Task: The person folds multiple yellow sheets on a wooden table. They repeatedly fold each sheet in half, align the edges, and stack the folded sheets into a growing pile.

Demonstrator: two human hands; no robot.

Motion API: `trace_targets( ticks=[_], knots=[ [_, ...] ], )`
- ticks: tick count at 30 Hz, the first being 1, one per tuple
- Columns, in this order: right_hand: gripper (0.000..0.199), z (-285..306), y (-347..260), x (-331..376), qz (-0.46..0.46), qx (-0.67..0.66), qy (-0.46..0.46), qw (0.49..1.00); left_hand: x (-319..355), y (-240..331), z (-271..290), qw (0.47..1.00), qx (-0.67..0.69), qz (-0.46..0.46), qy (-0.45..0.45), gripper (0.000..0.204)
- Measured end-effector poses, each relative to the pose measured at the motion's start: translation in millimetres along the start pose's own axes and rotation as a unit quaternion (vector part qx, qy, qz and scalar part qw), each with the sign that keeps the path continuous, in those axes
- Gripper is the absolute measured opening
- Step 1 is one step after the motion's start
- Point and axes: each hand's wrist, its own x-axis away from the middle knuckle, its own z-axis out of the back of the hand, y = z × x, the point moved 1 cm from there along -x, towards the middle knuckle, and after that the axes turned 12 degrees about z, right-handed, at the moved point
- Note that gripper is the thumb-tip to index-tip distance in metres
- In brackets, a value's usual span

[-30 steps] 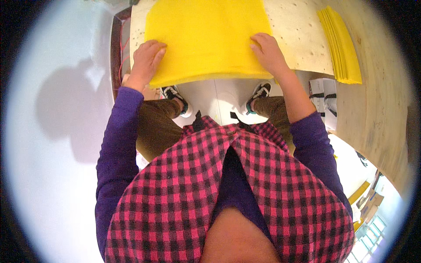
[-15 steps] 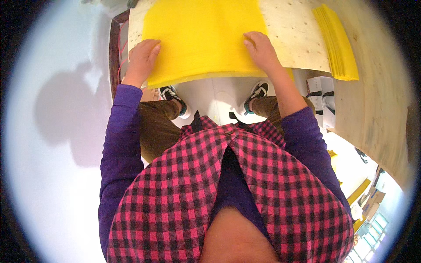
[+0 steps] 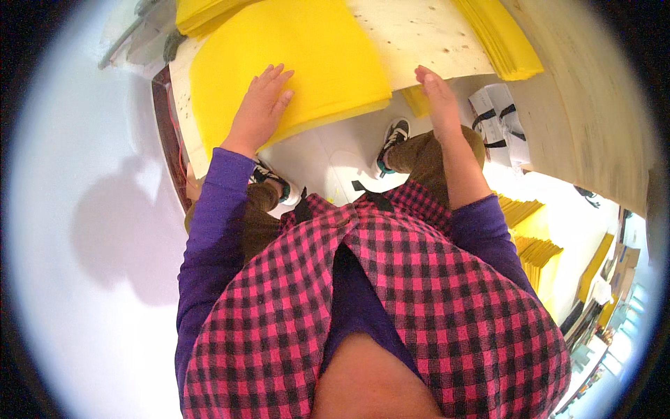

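Observation:
A large yellow sheet (image 3: 293, 63) lies on a pale speckled worktable (image 3: 419, 35), its near edge hanging past the table's front. My left hand (image 3: 262, 108) rests flat on the sheet's near left part, fingers spread. My right hand (image 3: 438, 98) is off the sheet, held open at the table's front edge with nothing in it, just above a small yellow piece (image 3: 417, 100) under the table's rim.
A stack of yellow sheets (image 3: 499, 42) lies on the table to the right, another stack (image 3: 199, 14) at the far left. White bundles with black straps (image 3: 497, 119) sit below the table. More yellow stacks (image 3: 534, 244) stand on the floor at right.
The yellow sheet has shifted left and turned. My right hand has come off it and moved to the table's front edge. My left hand stays pressed on the sheet.

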Motion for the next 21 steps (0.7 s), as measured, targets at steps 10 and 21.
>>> trace_targets(
  ticks=[10, 21],
  knots=[
    [0.066, -57.5, 23.9, -5.5, 0.029, -0.046, -0.036, 0.998, -13.7, 24.1, -43.7, 0.996, -0.073, 0.03, -0.03, 0.044],
    [0.068, -46.5, 23.1, -36.2, 0.051, -0.179, -0.021, 0.982, -5.7, 17.8, -19.6, 0.995, -0.072, 0.063, 0.034, 0.042]
  ],
)
